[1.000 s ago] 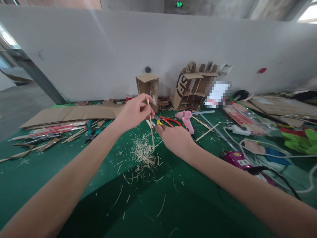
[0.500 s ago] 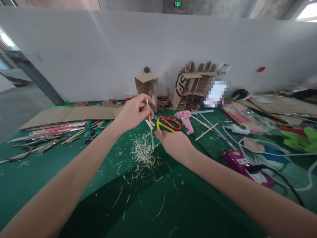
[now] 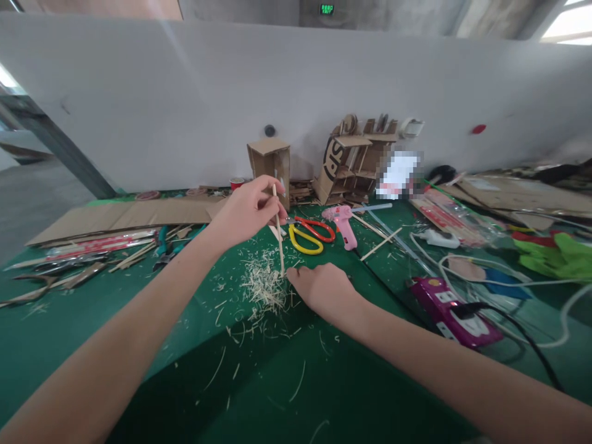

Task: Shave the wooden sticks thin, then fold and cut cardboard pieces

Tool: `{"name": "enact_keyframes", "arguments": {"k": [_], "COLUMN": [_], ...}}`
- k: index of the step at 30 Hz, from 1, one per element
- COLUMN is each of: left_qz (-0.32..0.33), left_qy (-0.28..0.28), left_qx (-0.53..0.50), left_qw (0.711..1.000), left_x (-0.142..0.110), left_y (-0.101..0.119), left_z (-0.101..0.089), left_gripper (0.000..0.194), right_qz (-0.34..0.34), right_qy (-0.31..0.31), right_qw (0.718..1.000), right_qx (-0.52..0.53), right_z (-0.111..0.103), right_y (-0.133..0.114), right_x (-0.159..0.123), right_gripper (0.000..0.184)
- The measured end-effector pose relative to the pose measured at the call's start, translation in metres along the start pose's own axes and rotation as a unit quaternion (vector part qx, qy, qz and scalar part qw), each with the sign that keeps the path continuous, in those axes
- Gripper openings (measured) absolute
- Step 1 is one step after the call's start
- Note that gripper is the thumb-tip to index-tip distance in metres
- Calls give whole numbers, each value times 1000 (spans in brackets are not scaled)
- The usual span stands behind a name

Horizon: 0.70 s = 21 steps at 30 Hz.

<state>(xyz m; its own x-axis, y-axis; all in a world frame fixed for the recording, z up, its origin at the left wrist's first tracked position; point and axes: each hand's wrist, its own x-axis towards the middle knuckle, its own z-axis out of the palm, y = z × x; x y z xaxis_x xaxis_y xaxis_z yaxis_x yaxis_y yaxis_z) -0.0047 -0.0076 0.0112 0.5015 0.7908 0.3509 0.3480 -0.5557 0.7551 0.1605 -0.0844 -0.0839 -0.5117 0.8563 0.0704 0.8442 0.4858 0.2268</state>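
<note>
My left hand (image 3: 254, 206) pinches the upper part of a thin wooden stick (image 3: 280, 237), which points down, slightly tilted. The stick's lower end is over a heap of pale wood shavings (image 3: 266, 283) on the green table. My right hand (image 3: 324, 287) is closed beside that lower end, thumb side toward it; what its fingers hold, if anything, is hidden. Just beyond the hands lie scissors with a yellow and a red handle (image 3: 306, 240).
A pink glue gun (image 3: 341, 223) lies right of the scissors. Cardboard structures (image 3: 330, 169) stand against the white wall. At right is a purple power strip (image 3: 451, 308) with cables. Cardboard sheets (image 3: 124, 216), sticks and pliers (image 3: 165, 250) lie at left.
My right hand has moved down and slightly nearer me along the stick, uncovering the yellow scissor handle. My left hand keeps its pinch. The view has shifted slightly.
</note>
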Motion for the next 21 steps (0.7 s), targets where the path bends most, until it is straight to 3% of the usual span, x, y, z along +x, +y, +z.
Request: {"name": "enact_keyframes", "arguments": {"k": [9, 15, 21], "left_qz": [0, 20, 23], "left_qy": [5, 70, 83], "left_qx": [12, 184, 192], "left_qw": [1000, 980, 978], "left_x": [-2, -1, -1], "left_y": [2, 0, -5], "left_z": [2, -2, -4], "left_gripper": [15, 26, 35], "right_qz": [-18, -30, -1], "right_qy": [-8, -2, 26], "right_qw": [1000, 999, 998], "right_qx": [-9, -30, -59], "right_z": [3, 0, -11], "right_y": [0, 3, 12], "right_x": [-1, -3, -1], "right_gripper": [31, 33, 31]}}
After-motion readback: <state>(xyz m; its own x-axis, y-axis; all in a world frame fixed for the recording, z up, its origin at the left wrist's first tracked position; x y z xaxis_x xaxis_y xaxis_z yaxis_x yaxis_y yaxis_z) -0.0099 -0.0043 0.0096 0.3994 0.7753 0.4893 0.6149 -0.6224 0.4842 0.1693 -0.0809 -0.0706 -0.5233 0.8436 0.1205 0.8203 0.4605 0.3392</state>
